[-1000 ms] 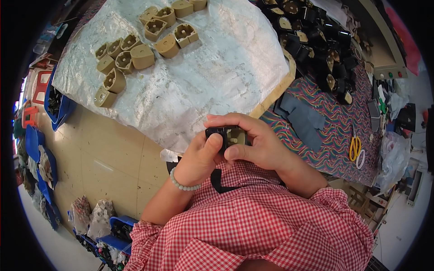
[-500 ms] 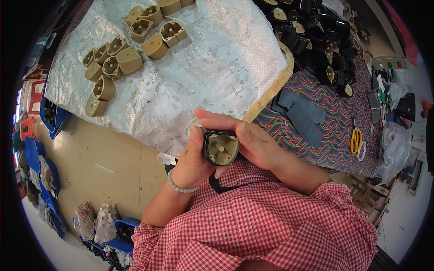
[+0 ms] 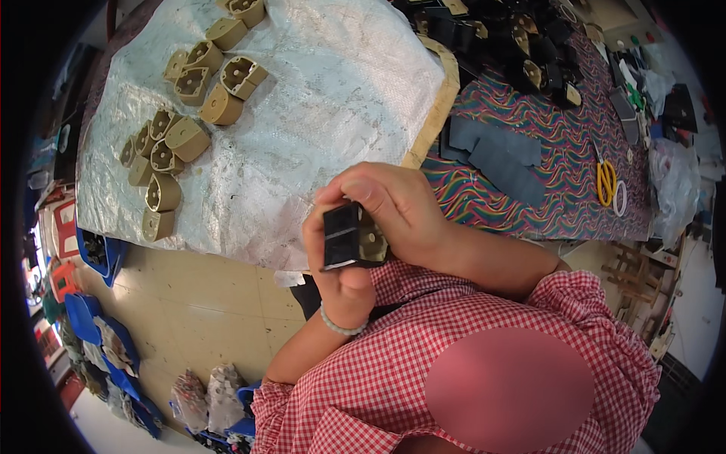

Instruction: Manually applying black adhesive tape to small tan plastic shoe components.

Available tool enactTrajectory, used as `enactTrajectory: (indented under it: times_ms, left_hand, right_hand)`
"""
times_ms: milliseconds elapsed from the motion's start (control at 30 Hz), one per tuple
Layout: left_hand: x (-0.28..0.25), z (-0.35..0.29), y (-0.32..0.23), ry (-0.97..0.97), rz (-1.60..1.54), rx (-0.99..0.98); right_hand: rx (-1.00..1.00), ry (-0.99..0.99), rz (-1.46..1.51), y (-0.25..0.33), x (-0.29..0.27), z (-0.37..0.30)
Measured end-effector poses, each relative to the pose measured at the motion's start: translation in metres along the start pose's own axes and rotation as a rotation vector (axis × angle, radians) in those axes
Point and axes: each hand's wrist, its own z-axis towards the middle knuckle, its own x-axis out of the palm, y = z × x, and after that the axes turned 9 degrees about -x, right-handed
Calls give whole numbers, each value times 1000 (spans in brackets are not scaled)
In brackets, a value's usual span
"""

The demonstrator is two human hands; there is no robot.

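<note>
In front of my chest, both hands hold a tan hollow plastic block [image 3: 371, 239] with a shiny black covering [image 3: 342, 236] around it. The covering's flat black side shows, and part of the tan hollow with its small peg is visible beside it. My left hand [image 3: 342, 286] grips the block from the left and below, its thumb near the lower edge. Over the top and right side curls my right hand [image 3: 404, 206], its fingers bent against the covering. Some fingertips are hidden behind the block.
A white woven sheet [image 3: 318, 98] bears several bare tan blocks [image 3: 187, 138]. At the back right lies a pile of black-covered blocks [image 3: 522, 45]. Dark grey flat pieces [image 3: 503, 159] and yellow-handled scissors [image 3: 606, 183] rest on the patterned cloth [image 3: 560, 136]. Blue bins [image 3: 113, 261] stand at left.
The block has been turned, so its black side now shows where the tan hollow faced up. My right hand has curled over its top. The view has shifted.
</note>
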Motion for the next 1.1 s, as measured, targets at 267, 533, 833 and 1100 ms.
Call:
enactTrajectory:
  times_ms: [267, 533, 833, 1100]
  left_hand:
    - [-7, -1, -15, 354, -598, -421]
    - [-13, -5, -17, 359, -663, -493]
    - [-21, 14, -46, 340, 89, 13]
    - [-27, 30, -31, 192, 473, 324]
  right_hand:
    - [109, 146, 397, -3, -4, -23]
    - [201, 276, 395, 19, -22, -31]
    - [222, 247, 367, 9, -34, -31]
    - [319, 182, 278, 10, -16, -26]
